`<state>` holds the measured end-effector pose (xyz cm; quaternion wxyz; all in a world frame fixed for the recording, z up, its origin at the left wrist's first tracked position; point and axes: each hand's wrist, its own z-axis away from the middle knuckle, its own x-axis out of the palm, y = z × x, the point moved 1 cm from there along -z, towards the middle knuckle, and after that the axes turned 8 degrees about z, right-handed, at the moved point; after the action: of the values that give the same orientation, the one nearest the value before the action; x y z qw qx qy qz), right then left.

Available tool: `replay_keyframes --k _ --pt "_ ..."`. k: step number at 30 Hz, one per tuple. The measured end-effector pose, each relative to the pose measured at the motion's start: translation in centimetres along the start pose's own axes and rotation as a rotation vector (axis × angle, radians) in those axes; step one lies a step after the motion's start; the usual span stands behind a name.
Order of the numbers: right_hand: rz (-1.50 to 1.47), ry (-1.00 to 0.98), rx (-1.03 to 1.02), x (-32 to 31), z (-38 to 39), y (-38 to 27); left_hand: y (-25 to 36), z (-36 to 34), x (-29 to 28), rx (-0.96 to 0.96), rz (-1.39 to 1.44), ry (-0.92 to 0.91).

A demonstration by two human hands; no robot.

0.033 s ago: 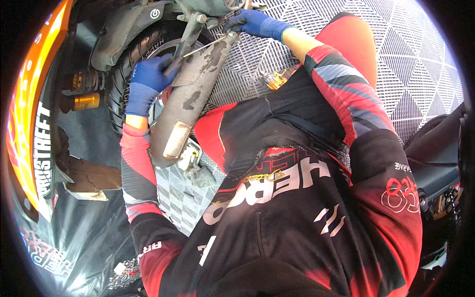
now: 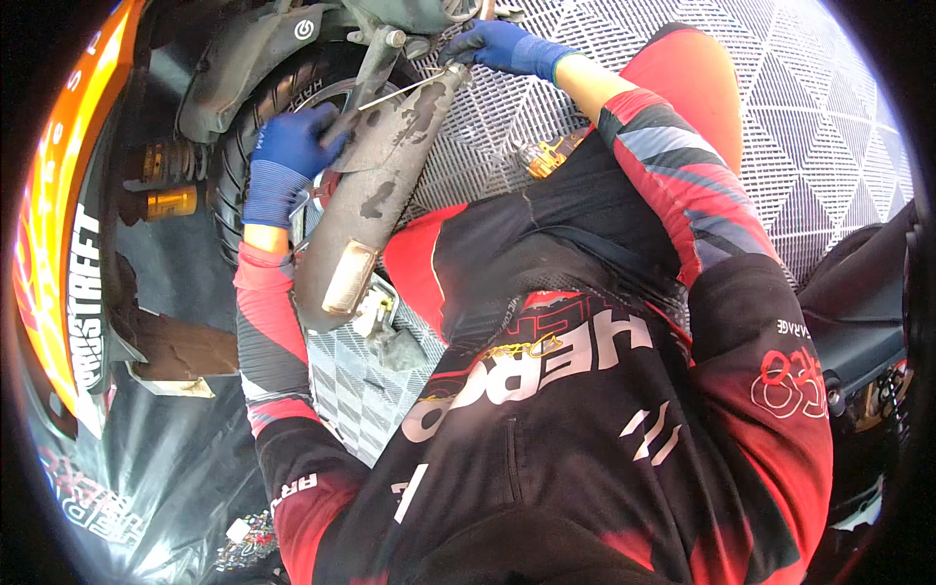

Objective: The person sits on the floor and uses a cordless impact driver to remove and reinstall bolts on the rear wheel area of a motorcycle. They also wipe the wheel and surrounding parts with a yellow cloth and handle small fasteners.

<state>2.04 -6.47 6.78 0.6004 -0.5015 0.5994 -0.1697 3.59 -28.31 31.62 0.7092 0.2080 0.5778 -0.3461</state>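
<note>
A grey exhaust muffler [image 2: 375,180] with dark worn patches slants beside a motorcycle wheel. Above its upper part lies a thin shiny metal rod [image 2: 395,97], running from my left hand toward the muffler's upper end. My left hand [image 2: 292,151], in a blue glove with dark fingertips, is closed around the rod's near end; its grip is partly hidden. At the muffler's upper end my right hand [image 2: 502,47], gloved alike, has its fingers curled together near the rod's far tip. What those fingers hold, if anything, cannot be made out.
The tyre [image 2: 229,185] and a dark fender [image 2: 244,73] are at the left, near an orange panel [image 2: 58,195]. An amber-coloured part [image 2: 546,154] lies on the grey tile floor [image 2: 809,127]. A small tray [image 2: 380,304] with a clear bag sits below the muffler. A black seat [image 2: 858,283] is at the right.
My left hand has shifted very slightly, and its wrist sits a little further left. The right hand and the muffler look the same.
</note>
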Motion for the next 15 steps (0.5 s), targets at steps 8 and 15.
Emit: replay_keyframes --k 8,15 --pt "0.263 0.167 0.061 1.7 2.5 -4.0 7.1 -2.5 -1.8 -0.04 -0.148 -0.162" --pt "-0.599 0.121 0.579 2.5 2.0 -5.7 19.0 -3.1 0.4 -0.28 0.027 -0.144"
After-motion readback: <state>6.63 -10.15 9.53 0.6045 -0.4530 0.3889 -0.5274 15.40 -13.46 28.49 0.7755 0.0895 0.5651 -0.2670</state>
